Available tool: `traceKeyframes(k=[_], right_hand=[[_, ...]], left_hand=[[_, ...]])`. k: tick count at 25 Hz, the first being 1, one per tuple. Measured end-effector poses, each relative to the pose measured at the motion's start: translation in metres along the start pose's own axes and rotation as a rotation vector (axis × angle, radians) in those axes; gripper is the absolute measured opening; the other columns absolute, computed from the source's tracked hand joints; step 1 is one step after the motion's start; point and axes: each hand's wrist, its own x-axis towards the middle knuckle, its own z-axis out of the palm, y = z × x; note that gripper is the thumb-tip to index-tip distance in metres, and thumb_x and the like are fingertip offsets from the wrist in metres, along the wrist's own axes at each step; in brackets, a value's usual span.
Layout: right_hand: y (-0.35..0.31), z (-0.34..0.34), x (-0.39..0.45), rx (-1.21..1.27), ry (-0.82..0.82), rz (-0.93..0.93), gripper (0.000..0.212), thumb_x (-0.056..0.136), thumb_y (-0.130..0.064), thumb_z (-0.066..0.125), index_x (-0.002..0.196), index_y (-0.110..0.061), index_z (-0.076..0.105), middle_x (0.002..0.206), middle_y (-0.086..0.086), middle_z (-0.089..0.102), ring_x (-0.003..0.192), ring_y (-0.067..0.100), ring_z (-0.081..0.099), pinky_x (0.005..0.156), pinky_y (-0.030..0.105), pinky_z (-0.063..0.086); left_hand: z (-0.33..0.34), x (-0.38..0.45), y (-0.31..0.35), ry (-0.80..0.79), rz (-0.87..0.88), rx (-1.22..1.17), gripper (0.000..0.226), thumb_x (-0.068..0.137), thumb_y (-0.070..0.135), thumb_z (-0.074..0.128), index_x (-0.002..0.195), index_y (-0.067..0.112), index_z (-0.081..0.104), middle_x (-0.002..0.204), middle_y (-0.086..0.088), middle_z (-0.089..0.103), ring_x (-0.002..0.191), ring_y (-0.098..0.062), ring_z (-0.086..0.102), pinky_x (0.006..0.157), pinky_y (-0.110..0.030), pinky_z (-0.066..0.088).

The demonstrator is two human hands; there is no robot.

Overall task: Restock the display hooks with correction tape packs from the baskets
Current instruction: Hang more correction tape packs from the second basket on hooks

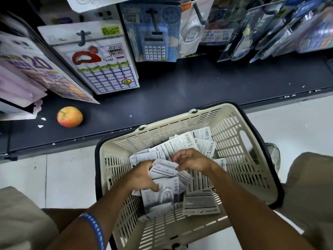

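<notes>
Here, both forearms reach down into a cream basket (248, 159) on the floor between the person's knees, placed close for easy picking. The left hand (142, 175), fingers curled, grips a fanned bunch of packs (164, 170), seemingly gathering several for one trip. The right hand (192, 159) pinches the top of that bunch, fingers bent, probably squaring it. More packs (200, 202) lie loose, mostly printed back up, across the basket bottom. Beyond, an apple (70, 116) sits on a dark shelf (198, 83). Farthest, hooks (82, 37) hold other carded goods.
</notes>
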Motion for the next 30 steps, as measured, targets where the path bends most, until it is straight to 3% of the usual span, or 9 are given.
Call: traceKeyframes(k=[4, 8, 11, 14, 20, 22, 24, 27, 30], right_hand=[[-0.014, -0.021, -0.018, 0.453, 0.161, -0.113, 0.024, 0.08, 0.0, 0.078, 0.09, -0.022, 0.075, 0.087, 0.006, 0.076, 0.069, 0.016, 0.063, 0.063, 0.026, 0.05], [-0.025, -0.036, -0.039, 0.682, 0.229, -0.082, 0.029, 0.087, -0.032, 0.075, 0.111, -0.015, 0.069, 0.115, 0.01, 0.075, 0.094, 0.026, 0.069, 0.08, 0.037, 0.056], [-0.012, -0.021, -0.055, 0.342, 0.284, 0.139, 0.042, 0.09, -0.051, 0.066, 0.117, -0.018, 0.068, 0.115, 0.004, 0.075, 0.107, 0.027, 0.066, 0.088, 0.04, 0.052], [0.007, 0.001, -0.059, -0.012, 0.412, 0.163, 0.044, 0.089, -0.037, 0.072, 0.127, -0.016, 0.062, 0.127, 0.003, 0.063, 0.111, 0.022, 0.057, 0.089, 0.031, 0.046], [0.03, 0.038, -0.05, -0.73, 0.298, 0.211, 0.041, 0.094, -0.017, 0.059, 0.134, -0.011, 0.057, 0.137, 0.012, 0.06, 0.121, 0.03, 0.06, 0.097, 0.036, 0.052], [0.018, 0.023, -0.05, -0.634, 0.25, 0.262, 0.033, 0.088, -0.01, 0.062, 0.121, -0.006, 0.063, 0.127, 0.011, 0.063, 0.107, 0.027, 0.063, 0.084, 0.034, 0.054], [-0.002, -0.008, -0.065, -0.257, 0.248, 0.238, 0.021, 0.085, -0.006, 0.061, 0.105, -0.011, 0.063, 0.118, 0.007, 0.063, 0.099, 0.023, 0.06, 0.078, 0.037, 0.056], [-0.035, -0.04, -0.107, 0.355, 0.353, -0.06, 0.043, 0.084, 0.01, 0.058, 0.115, -0.02, 0.061, 0.112, 0.004, 0.072, 0.099, 0.028, 0.068, 0.068, 0.043, 0.063], [-0.071, -0.045, -0.145, 0.41, 0.504, -0.381, 0.048, 0.085, 0.01, 0.062, 0.118, -0.026, 0.063, 0.105, -0.003, 0.078, 0.091, 0.019, 0.076, 0.062, 0.032, 0.061]], left_hand=[[-0.022, -0.001, 0.028, 0.101, 0.071, -0.182, 0.069, 0.057, 0.014, 0.095, 0.119, 0.024, 0.066, 0.11, 0.008, 0.077, 0.102, -0.014, 0.072, 0.095, -0.039, 0.057], [-0.028, -0.015, 0.057, 0.105, 0.147, -0.345, 0.06, 0.051, 0.019, 0.096, 0.105, 0.03, 0.072, 0.103, 0.013, 0.079, 0.094, -0.009, 0.075, 0.091, -0.036, 0.059], [-0.028, -0.029, 0.062, 0.118, 0.087, -0.352, 0.052, 0.057, 0.015, 0.095, 0.104, 0.025, 0.075, 0.1, 0.004, 0.08, 0.091, -0.017, 0.077, 0.088, -0.04, 0.061], [-0.037, -0.04, 0.054, 0.203, -0.042, -0.305, 0.046, 0.059, 0.014, 0.094, 0.099, 0.02, 0.074, 0.093, 0.001, 0.081, 0.087, -0.021, 0.077, 0.083, -0.041, 0.063], [-0.046, -0.06, 0.044, 0.289, -0.109, -0.277, 0.041, 0.059, 0.011, 0.093, 0.095, 0.015, 0.075, 0.084, -0.001, 0.081, 0.074, -0.017, 0.078, 0.066, -0.029, 0.061], [-0.052, -0.061, 0.048, 0.332, -0.114, -0.312, 0.044, 0.058, 0.013, 0.094, 0.097, 0.014, 0.074, 0.085, -0.003, 0.08, 0.079, -0.022, 0.077, 0.07, -0.033, 0.062], [-0.057, -0.062, 0.055, 0.342, -0.093, -0.35, 0.041, 0.06, 0.012, 0.093, 0.097, 0.013, 0.075, 0.091, -0.006, 0.08, 0.083, -0.024, 0.077, 0.077, -0.038, 0.063], [-0.055, -0.073, 0.073, 0.329, -0.028, -0.454, 0.032, 0.064, 0.009, 0.091, 0.091, 0.014, 0.075, 0.079, -0.005, 0.08, 0.066, -0.018, 0.077, 0.053, -0.029, 0.06], [-0.054, -0.087, 0.105, 0.279, 0.078, -0.599, 0.036, 0.068, 0.004, 0.089, 0.1, 0.009, 0.075, 0.083, -0.009, 0.08, 0.07, -0.023, 0.078, 0.051, -0.029, 0.058]])
